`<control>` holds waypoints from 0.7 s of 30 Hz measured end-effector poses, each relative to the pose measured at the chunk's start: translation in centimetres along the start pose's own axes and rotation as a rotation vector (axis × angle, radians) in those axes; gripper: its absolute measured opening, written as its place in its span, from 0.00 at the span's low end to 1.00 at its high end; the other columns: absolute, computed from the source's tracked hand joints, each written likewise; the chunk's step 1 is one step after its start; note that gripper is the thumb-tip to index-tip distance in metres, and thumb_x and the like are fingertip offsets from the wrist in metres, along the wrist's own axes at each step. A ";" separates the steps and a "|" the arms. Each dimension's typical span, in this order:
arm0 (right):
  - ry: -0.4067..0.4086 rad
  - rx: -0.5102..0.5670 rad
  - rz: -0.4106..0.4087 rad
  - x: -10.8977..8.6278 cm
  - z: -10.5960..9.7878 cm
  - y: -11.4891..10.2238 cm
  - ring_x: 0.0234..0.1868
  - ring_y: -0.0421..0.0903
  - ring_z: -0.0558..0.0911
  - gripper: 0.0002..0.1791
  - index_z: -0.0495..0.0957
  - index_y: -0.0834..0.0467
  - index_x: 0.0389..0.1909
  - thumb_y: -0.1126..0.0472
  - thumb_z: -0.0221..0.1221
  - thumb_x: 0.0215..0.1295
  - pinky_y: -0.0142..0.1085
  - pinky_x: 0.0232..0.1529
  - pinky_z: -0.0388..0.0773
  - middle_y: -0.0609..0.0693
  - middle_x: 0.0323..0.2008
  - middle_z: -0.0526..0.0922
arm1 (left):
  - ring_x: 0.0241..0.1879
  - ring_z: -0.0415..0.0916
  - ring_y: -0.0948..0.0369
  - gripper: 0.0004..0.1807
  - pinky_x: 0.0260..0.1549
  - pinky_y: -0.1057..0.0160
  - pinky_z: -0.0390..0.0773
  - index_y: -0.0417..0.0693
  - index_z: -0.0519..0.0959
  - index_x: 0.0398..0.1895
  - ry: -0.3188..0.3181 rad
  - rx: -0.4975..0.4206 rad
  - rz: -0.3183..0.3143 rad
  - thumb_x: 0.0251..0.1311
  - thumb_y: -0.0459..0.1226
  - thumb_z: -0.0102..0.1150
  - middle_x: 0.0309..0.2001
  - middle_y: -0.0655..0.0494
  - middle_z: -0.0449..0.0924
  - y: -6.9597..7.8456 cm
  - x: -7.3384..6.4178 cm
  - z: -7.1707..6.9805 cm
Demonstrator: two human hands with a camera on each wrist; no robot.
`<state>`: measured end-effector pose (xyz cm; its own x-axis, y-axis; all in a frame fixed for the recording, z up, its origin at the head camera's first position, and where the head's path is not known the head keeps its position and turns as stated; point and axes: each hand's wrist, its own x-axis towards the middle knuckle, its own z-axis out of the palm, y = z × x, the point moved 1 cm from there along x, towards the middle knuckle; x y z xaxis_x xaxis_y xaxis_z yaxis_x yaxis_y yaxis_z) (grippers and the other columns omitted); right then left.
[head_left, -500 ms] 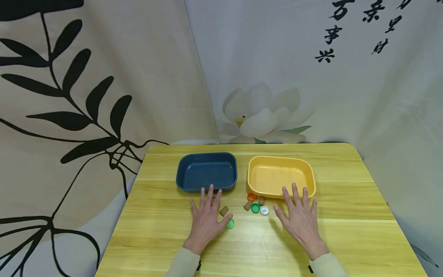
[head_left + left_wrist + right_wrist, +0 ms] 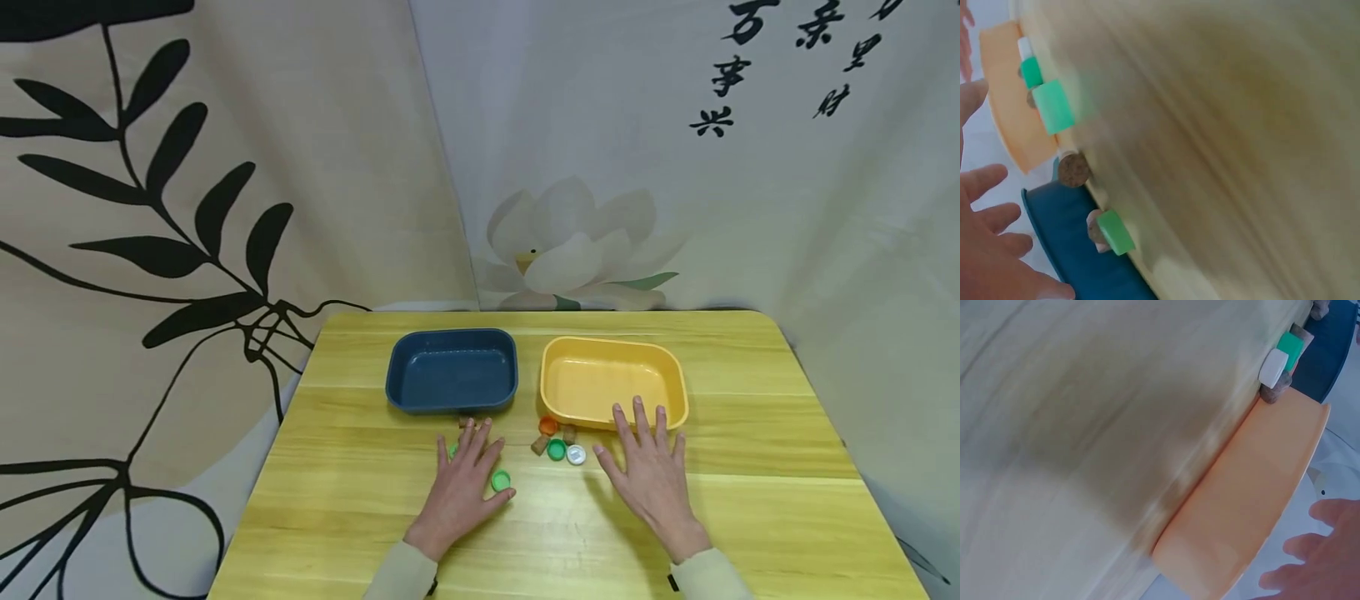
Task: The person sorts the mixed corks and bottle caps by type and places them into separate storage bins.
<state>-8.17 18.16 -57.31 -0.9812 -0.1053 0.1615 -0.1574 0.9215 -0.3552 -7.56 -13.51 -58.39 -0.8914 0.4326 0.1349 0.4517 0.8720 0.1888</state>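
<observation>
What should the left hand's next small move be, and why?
I'd probably pinch the light green cap with the left hand. In the head view that cap shows between its thumb and index finger, so it looks easy to reach, and the hand's spread fingers hold nothing.

Left hand point(image 2: 459, 498) has shifted rightward over the worktop point(image 2: 757, 508) and drawn back slightly toward the person. Fingertips overlapped the front of the blue tray point(image 2: 452, 377) earlier; seen from the head now, they end short of it. Thumb tip, before at the far side of the nearer green cap point(image 2: 501, 481) and partly covering it, now lies on its near side; cap in full view. Farther green cap point(image 2: 453, 451) newly visible beside the little finger. Loose cork point(image 2: 1074, 169), formerly showing between thumb and index, now hidden by fingers in head view.
</observation>
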 end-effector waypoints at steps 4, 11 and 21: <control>0.012 -0.002 0.005 0.1 -0.2 0.4 0.78 0.74 0.46 0.42 0.57 0.56 0.81 0.35 0.49 0.77 0.79 0.67 0.45 0.65 0.81 0.49 | 0.79 0.49 0.41 0.41 0.64 0.21 0.54 0.54 0.76 0.71 -0.027 0.031 0.040 0.61 0.66 0.63 0.80 0.46 0.57 -0.1 -0.3 0.4; 0.012 0.012 0.032 -0.1 -0.6 1.2 0.79 0.74 0.45 0.42 0.57 0.57 0.81 0.35 0.48 0.77 0.79 0.67 0.44 0.64 0.82 0.47 | 0.80 0.49 0.41 0.35 0.64 0.21 0.53 0.54 0.79 0.67 -0.048 0.060 0.078 0.62 0.61 0.66 0.81 0.46 0.55 -0.2 -0.5 1.1; 0.022 0.000 0.052 -0.2 -1.4 2.4 0.77 0.77 0.47 0.42 0.56 0.58 0.81 0.36 0.48 0.78 0.80 0.65 0.46 0.66 0.81 0.47 | 0.79 0.52 0.41 0.19 0.63 0.20 0.55 0.57 0.84 0.53 -0.020 0.046 0.093 0.63 0.52 0.70 0.79 0.47 0.59 -0.1 -0.7 1.3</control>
<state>-8.19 20.90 -56.93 -0.9855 -0.0487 0.1626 -0.1057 0.9256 -0.3633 -7.04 -13.63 -59.79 -0.8466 0.5162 0.1299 0.5307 0.8372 0.1319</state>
